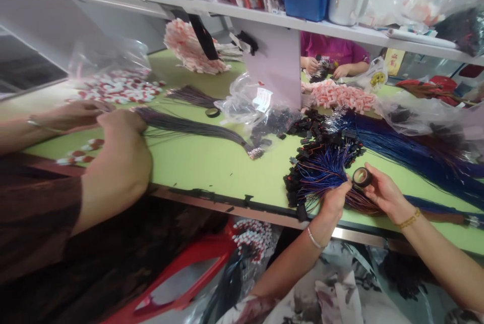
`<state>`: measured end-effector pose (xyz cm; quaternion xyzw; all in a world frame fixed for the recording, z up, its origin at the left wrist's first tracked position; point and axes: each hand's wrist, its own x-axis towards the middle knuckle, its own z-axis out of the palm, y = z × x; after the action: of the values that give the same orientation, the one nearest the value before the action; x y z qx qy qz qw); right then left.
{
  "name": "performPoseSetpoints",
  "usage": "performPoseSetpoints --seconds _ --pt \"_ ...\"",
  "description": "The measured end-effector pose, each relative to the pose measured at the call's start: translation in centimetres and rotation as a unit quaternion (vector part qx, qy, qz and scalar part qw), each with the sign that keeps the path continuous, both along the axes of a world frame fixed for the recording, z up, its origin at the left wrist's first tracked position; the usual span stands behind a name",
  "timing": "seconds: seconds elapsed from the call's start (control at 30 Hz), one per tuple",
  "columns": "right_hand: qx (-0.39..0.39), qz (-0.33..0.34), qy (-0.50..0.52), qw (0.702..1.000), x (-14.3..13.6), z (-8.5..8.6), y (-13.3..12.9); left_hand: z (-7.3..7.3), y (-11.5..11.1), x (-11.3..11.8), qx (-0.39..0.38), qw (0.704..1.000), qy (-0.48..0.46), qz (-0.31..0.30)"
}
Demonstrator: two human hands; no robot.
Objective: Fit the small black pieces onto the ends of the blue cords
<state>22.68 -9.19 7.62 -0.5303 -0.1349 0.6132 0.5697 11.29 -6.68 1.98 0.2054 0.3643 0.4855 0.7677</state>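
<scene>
My left hand (333, 199) is closed at the neck of a bundle of blue and brown wires (325, 170), its fingertips close to the tape roll. The wires fan out to black connectors (297, 182) on the left side of the bundle. Between the thumb and fingers of my right hand (384, 194) is a roll of black tape (362, 177), just right of my left fingertips. The bundle's tail runs right, beneath my right hand.
At the left, a co-worker's hands (123, 122) are at a grey wire bundle (196, 124). White-and-red connectors (121, 87) lie behind them. More blue wires (408, 147) stretch to the right. A shelf (260, 16) crosses above the green table (212, 167); another person (336, 54) sits opposite.
</scene>
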Motion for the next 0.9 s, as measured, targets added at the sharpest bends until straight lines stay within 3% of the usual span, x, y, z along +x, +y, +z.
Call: performPoseSetpoints --seconds 0.2,0.37,0.57,0.8,0.9 --pt "0.006 -0.013 -0.014 1.000 0.8 1.4 -1.8 -0.1 0.2 -0.1 -0.008 1.000 -0.006 -0.008" --pt "0.007 -0.037 -0.062 0.997 1.7 0.4 0.4 -0.3 0.1 -0.2 0.021 0.999 -0.045 -0.021" --pt "0.006 0.047 -0.099 0.994 1.4 -0.8 2.3 -0.3 0.1 0.0 0.035 0.995 -0.096 -0.004" --pt "-0.069 0.092 -0.071 0.991 0.7 -0.3 1.5 -0.6 0.1 0.1 0.005 0.999 -0.047 0.028" --pt "-0.064 0.098 -0.085 0.989 0.7 -0.1 1.0 -0.6 0.0 0.1 -0.006 0.999 -0.035 0.028"
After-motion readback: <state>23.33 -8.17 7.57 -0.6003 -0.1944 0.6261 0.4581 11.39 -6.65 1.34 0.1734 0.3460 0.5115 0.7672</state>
